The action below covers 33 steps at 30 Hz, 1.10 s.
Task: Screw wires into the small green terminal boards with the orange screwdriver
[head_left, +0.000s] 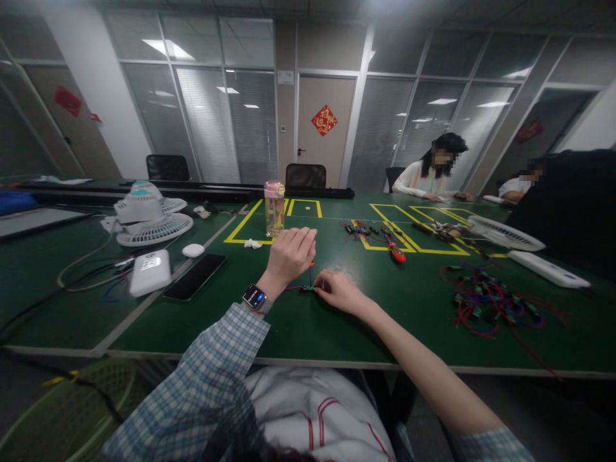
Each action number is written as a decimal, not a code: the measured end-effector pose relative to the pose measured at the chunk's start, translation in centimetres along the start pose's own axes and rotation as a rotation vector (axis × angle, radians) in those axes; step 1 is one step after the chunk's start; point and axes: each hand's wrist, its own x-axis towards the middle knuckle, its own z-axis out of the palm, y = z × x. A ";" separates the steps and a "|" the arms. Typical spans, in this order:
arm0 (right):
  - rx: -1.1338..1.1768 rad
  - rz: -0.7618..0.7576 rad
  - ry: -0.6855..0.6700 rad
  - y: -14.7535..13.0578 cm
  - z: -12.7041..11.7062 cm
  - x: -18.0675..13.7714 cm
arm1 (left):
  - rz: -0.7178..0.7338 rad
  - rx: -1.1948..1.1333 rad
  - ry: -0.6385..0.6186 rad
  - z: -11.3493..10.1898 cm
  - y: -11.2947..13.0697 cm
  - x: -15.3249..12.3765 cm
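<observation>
My left hand [290,253] hovers over the green table [337,321] with its fingers curled round a thin orange-tipped tool that points down. A smartwatch sits on that wrist. My right hand [337,289] rests on the table just to the right, pinching a small dark connector [307,288] with thin coloured wires. Both hands meet at that connector near the table's middle.
A tangle of red and blue wires [486,301] lies to the right, another bundle [373,234] inside yellow tape marks. A pink-lidded bottle [274,208], white fans [149,221], a power bank [150,271] and a phone [195,276] stand left. Two people sit at the far right.
</observation>
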 end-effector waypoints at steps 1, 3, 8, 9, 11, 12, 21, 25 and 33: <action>-0.001 0.000 0.001 0.0 0.0 0.0 | -0.011 -0.030 0.002 0.1 0.0 0.0; -0.003 0.000 0.000 0.0 0.0 0.0 | -0.065 -0.104 0.012 0.2 0.2 -0.1; -0.006 0.009 -0.011 0.1 0.1 0.0 | -0.179 -0.277 0.010 0.4 0.6 -0.2; -0.005 0.008 -0.010 0.1 0.1 0.0 | -0.192 -0.330 -0.006 0.4 0.7 -0.2; -0.003 0.008 -0.007 0.2 0.1 0.0 | -0.234 -0.459 -0.031 0.4 0.9 -0.1; -0.005 0.009 -0.006 0.2 0.1 0.0 | -0.265 -0.521 -0.031 0.4 1.0 -0.1; -0.013 0.000 -0.013 0.3 0.0 0.0 | -0.571 -0.777 -0.046 0.7 1.1 0.2; -0.016 -0.003 -0.011 0.2 0.0 -0.1 | -0.694 -1.075 -0.108 1.5 1.0 -0.1; -0.022 0.001 0.001 0.2 0.1 -0.1 | -0.647 -0.820 -0.021 1.0 1.1 0.0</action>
